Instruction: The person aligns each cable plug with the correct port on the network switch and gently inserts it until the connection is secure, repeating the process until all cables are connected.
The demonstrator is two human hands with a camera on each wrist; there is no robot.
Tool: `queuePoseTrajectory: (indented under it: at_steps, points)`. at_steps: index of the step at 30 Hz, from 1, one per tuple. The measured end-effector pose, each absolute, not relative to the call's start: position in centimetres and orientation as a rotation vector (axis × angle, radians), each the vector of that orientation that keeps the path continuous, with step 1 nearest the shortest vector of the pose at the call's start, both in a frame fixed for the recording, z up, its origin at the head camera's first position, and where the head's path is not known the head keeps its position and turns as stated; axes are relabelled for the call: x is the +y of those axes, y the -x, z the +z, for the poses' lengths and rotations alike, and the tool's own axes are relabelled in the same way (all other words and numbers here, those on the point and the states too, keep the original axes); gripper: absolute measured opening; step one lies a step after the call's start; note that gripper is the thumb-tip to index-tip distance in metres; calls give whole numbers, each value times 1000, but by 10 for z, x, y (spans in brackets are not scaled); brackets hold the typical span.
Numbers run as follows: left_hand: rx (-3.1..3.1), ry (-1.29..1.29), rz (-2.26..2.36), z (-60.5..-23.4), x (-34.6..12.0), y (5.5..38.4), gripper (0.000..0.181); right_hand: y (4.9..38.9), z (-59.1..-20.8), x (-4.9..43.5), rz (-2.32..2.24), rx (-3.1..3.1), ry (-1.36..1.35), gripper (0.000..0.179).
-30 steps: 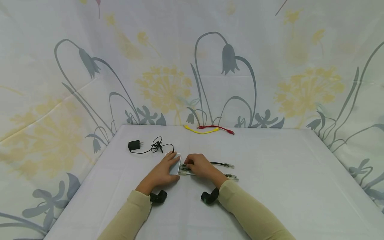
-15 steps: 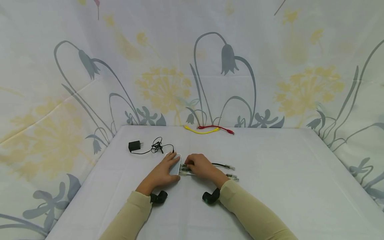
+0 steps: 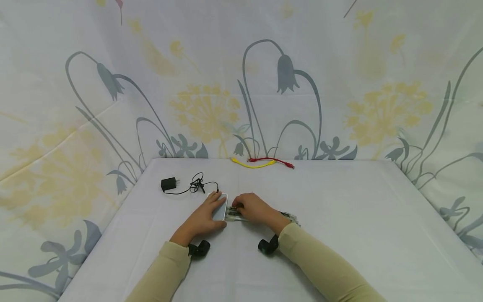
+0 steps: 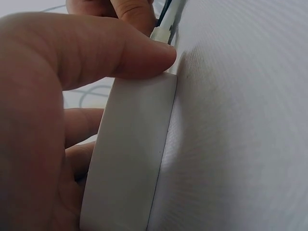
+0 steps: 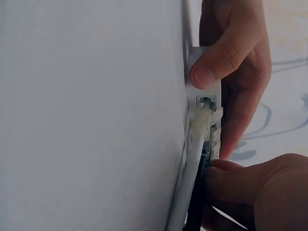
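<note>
A small white network switch (image 3: 220,212) lies on the table, its row of ports facing right. My left hand (image 3: 203,216) grips it, thumb at the near end and fingers over the far end. In the right wrist view, a white network cable (image 5: 194,161) is plugged into the port side close to the left thumb, with a dark cable (image 5: 195,204) beside it. My right hand (image 3: 256,209) pinches a network cable at its plug end, right at the ports; its fingers mostly hide the plug. Loose cable ends (image 3: 290,217) stick out beyond the right wrist.
A black power adapter (image 3: 168,183) lies at the left, its thin tangled cord (image 3: 197,183) reaching the switch's far end. A yellow cable (image 3: 253,166) and a red cable (image 3: 273,160) lie along the table's back edge, by the flowered backdrop (image 3: 286,117).
The black cable's free end has swung toward me, closer to the other cable ends. My right wrist has shifted slightly right while its fingers stay at the ports. The left hand has not moved.
</note>
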State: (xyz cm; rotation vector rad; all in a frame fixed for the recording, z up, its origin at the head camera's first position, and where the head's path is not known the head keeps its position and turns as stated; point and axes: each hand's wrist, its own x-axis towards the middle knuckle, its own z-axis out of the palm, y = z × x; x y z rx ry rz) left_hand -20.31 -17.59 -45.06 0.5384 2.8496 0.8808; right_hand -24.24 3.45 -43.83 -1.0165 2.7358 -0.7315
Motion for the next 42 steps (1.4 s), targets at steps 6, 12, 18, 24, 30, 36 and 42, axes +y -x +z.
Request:
queuePoseTrajectory:
  at_steps: [6, 12, 18, 24, 30, 36, 42]
  points:
    - [2843, -518, 871, -452, -177, 204, 78, 246, -433, 36, -664, 2718, 1077, 21]
    - [2846, -531, 897, -451, -176, 202, 77, 250, -425, 37, -596, 2657, 1092, 22]
    - [2850, -552, 904, -450, -177, 201, 77, 257, -417, 37, -452, 2598, 1152, 23]
    - [2848, -551, 901, -451, -177, 202, 77, 268, -414, 37, -372, 2579, 1176, 23]
    - [2850, -561, 908, -451, -177, 200, 77, 278, -414, 36, -322, 2609, 1160, 23]
    - [2860, -574, 906, -453, -178, 200, 77, 291, -416, 36, -306, 2662, 1095, 25]
    - [2860, -580, 892, -454, -178, 202, 78, 304, -414, 38, -293, 2719, 1032, 24]
